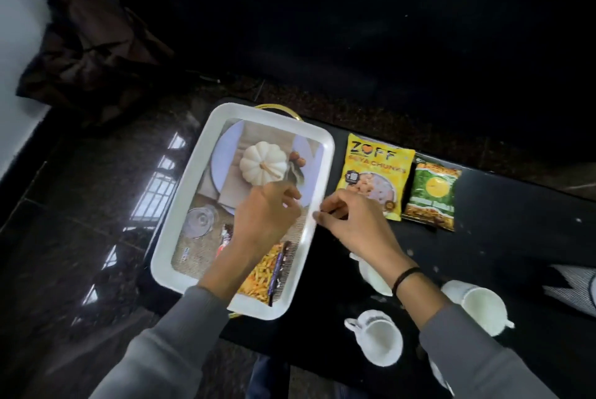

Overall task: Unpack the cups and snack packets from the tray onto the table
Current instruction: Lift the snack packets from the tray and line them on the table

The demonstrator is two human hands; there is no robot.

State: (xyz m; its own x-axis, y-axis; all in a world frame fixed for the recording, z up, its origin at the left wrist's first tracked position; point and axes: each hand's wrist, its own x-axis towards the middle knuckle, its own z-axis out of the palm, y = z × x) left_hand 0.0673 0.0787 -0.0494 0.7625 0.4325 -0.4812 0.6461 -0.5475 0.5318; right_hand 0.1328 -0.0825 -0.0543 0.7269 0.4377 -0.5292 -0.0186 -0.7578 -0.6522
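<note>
A white tray (180,224) with a printed pumpkin picture lies on the left end of the dark table. In it are an orange snack packet (264,273), partly under my left forearm, and a small dark packet (225,239). My left hand (264,218) hovers over the tray's middle, fingers loosely curled and holding nothing. My right hand (351,221) is just beside the tray's right rim, also loosely curled and holding nothing. On the table lie a yellow packet (374,173) and a green packet (432,192). White cups stand near me: one (375,339), another (483,305), a third (374,277) partly under my right wrist.
The black table (516,237) runs to the right, its far edge just behind the packets. A striped cloth (574,285) sits at the right edge. Glossy dark floor lies left of the tray, and a dark bundle of fabric (90,50) lies by the wall.
</note>
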